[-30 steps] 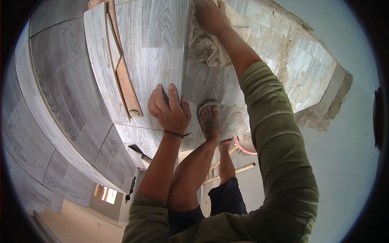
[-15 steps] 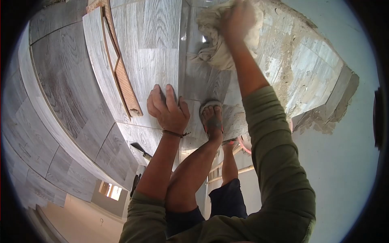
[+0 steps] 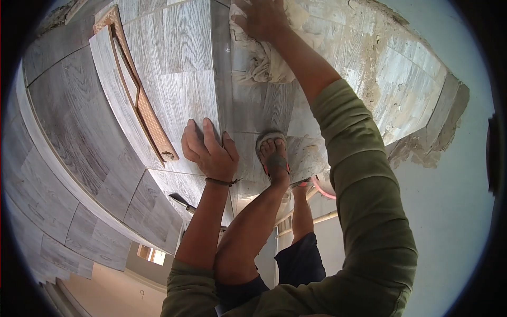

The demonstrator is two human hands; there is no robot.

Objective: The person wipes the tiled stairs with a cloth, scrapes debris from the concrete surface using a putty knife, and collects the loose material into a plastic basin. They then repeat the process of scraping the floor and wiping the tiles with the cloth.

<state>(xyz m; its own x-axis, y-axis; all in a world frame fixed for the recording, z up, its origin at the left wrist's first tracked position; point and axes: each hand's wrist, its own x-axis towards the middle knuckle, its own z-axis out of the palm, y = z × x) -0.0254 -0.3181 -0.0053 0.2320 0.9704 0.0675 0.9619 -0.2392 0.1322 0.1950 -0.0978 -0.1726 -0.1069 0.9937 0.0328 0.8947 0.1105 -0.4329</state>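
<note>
My right hand (image 3: 262,20) presses a crumpled, off-white cloth (image 3: 269,62) against the grey wood-look tiles at the top of the view. Part of that hand's fingertips is cut off by the frame edge. With fingers spread, my left hand (image 3: 210,150) rests on the edge of a pale wood-grain tile (image 3: 185,95) and holds nothing. Below it, near my left forearm, lies a trowel (image 3: 182,202) with a dark blade. My sandalled foot (image 3: 273,153) stands on the darker tiles right of the left hand.
Tile offcuts (image 3: 113,84) and a brown textured strip (image 3: 150,124) lie to the left. Tiled steps descend on that side. Dried mortar (image 3: 369,79) smears the tiles at right, beside a pale wall (image 3: 438,222). A pink-rimmed round thing (image 3: 323,187) sits behind my feet.
My right hand has swept the cloth leftward, to the edge of the pale tile. The left hand stays on the tile, and the whole view has shifted slightly.
</note>
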